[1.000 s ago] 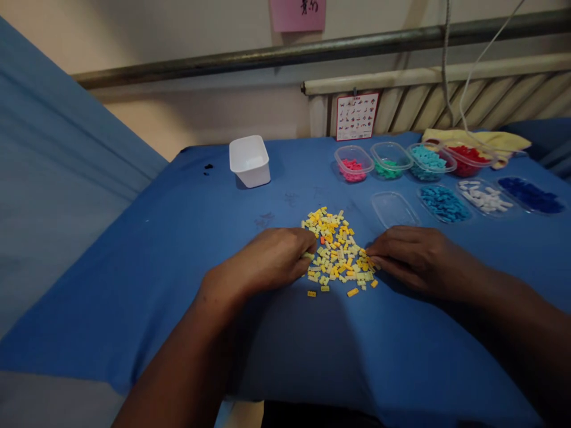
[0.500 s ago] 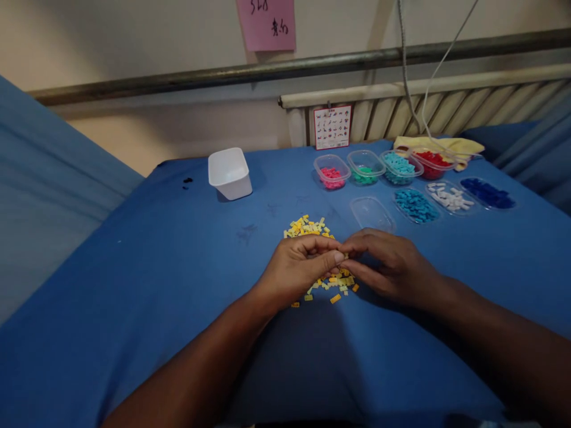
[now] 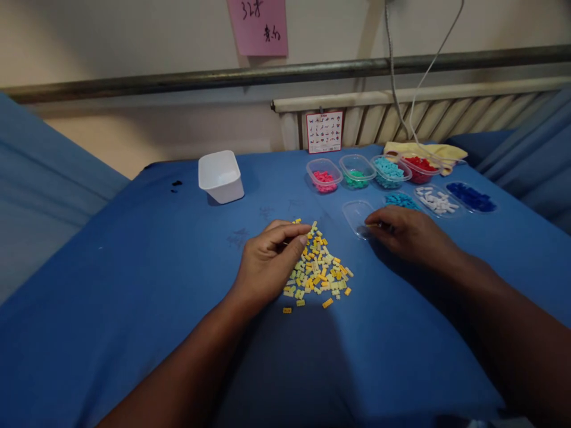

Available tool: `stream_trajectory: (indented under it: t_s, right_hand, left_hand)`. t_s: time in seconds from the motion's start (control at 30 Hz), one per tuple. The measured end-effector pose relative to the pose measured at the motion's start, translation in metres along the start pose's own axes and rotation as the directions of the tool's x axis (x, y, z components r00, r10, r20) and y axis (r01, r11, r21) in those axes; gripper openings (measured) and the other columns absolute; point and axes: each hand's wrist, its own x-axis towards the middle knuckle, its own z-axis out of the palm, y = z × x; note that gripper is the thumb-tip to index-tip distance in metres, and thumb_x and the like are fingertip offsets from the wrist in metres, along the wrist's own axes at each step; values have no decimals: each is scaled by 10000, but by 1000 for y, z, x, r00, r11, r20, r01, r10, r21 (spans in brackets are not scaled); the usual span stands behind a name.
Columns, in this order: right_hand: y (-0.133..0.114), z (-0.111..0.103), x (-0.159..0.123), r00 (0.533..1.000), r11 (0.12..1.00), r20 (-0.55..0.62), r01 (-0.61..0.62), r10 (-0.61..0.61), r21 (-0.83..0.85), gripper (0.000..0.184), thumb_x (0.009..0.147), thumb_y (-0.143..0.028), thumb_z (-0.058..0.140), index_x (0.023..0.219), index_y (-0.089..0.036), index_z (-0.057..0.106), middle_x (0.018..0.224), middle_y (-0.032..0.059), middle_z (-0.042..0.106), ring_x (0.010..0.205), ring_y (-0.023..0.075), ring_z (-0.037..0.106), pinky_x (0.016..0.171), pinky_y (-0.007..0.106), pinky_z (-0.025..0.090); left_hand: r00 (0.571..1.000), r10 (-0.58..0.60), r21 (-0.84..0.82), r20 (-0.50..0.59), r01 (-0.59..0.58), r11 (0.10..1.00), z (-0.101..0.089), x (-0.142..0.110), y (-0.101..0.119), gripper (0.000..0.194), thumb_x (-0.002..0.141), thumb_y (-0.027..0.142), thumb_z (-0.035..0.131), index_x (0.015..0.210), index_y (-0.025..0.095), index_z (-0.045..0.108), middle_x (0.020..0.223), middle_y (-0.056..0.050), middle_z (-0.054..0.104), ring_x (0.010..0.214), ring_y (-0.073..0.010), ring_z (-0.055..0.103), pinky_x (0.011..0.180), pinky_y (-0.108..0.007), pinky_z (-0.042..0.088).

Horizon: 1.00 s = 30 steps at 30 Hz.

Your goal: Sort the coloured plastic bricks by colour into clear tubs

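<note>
A heap of small yellow and orange bricks [image 3: 319,268] lies on the blue table cover [image 3: 156,279]. My left hand [image 3: 267,264] rests on the heap's left edge with its fingers curled and pinched together. What the fingertips hold is too small to make out. My right hand [image 3: 408,233] is over at an empty clear tub [image 3: 357,214], right of the heap. Its fingers pinch a small orange brick [image 3: 373,225] at the tub's rim.
Several clear tubs stand at the back right: pink bricks [image 3: 323,176], green [image 3: 357,172], light blue [image 3: 389,169], red [image 3: 418,166], white [image 3: 437,201], dark blue [image 3: 471,197]. A white bin [image 3: 220,176] stands back left. A radiator and pipe run along the wall.
My hands met over the heap half a second ago. The right hand has since moved right to the empty tub with an orange brick. The left hand stays at the heap.
</note>
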Motion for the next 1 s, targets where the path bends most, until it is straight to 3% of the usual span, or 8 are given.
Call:
stream_trajectory:
  t_s: [0.17, 0.4, 0.57, 0.73, 0.87, 1.0]
  right_hand:
    - [8, 3, -5, 997, 994, 71, 12, -5, -105, 212, 1039, -306, 661, 1135, -235, 836, 1060, 97, 846, 857, 279, 779, 721, 397, 583]
    - [11, -1, -4, 999, 987, -33, 23, -29, -161, 277, 1067, -335, 629, 1235, -213, 812, 1125, 136, 830, 863, 299, 782, 726, 442, 619]
    - [-26, -9, -3, 980, 991, -149, 133, -128, 25, 227, 1087, -245, 609, 1240, -225, 775, 1088, 122, 830, 930, 296, 797, 802, 446, 647]
    - [-76, -5, -8, 901, 852, -94, 432, -424, 295, 239, 1081, -190, 688, 1312, -247, 714, 1205, 97, 816, 1077, 230, 785, 924, 368, 655]
    - [-88, 3, -9, 899, 830, -108, 434, -425, 351, 142, 1101, -170, 656, 1210, -235, 720, 1069, 71, 810, 973, 195, 771, 856, 324, 644]
    - [-86, 6, -10, 909, 846, -69, 410, -412, 340, 165, 1108, -200, 637, 1256, -235, 701, 1054, 73, 801, 928, 206, 753, 818, 345, 632]
  left_hand:
    - [1000, -18, -8, 7, 18, 1000, 3, -2, 0, 213, 950, 331, 793, 1123, 251, 889, 1047, -50, 773, 933, -174, 720, 850, -315, 589]
    - [985, -173, -125, 24, 175, 977, 8, -4, 1, 268, 859, 376, 877, 1068, 210, 859, 893, -31, 775, 798, -148, 681, 765, -288, 582]
    - [970, -215, -190, 109, 233, 954, 15, -9, 6, 251, 866, 363, 860, 1063, 208, 851, 900, -32, 780, 800, -143, 688, 745, -276, 558]
    - [952, -236, -247, 194, 280, 928, 25, -15, 6, 280, 830, 346, 888, 1031, 181, 784, 872, -19, 737, 764, -122, 667, 731, -261, 552]
    - [941, -212, -282, 262, 285, 916, 28, -17, 4, 372, 827, 298, 892, 1141, 182, 730, 903, -12, 737, 794, -118, 683, 757, -255, 558]
    - [920, -200, -269, 336, 297, 916, 28, -20, 4, 415, 885, 326, 856, 1243, 177, 709, 891, -13, 749, 779, -123, 689, 735, -257, 546]
